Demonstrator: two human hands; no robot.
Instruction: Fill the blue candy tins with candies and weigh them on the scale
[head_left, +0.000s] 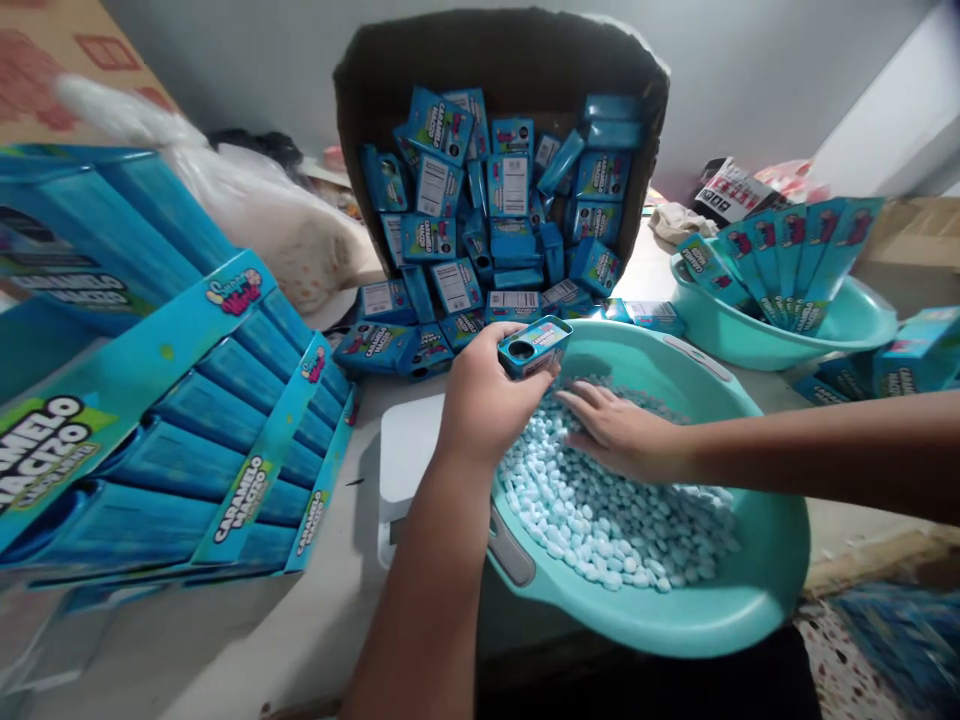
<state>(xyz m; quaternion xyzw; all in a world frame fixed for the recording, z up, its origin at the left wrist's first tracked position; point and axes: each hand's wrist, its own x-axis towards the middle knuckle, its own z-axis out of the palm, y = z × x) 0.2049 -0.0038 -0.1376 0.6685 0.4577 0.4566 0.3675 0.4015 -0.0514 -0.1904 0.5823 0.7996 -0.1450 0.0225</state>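
My left hand is wrapped round a small blue candy box with a dark round window, held over the left rim of a turquoise basin. Pale blue candies cover much of the basin's bottom. Resting on these candies, my right hand has its fingers stretched toward the box, with no object seen in its grasp. Some fingertips of the right hand are partly sunk among the candies. Under my left forearm, a white kitchen scale is partly hidden.
Behind the basin, a cardboard box lies on its side with many blue candy boxes spilling out. Blue display cartons stand at the left. A second turquoise basin holds folded cartons at the right. A plastic bag sits behind left.
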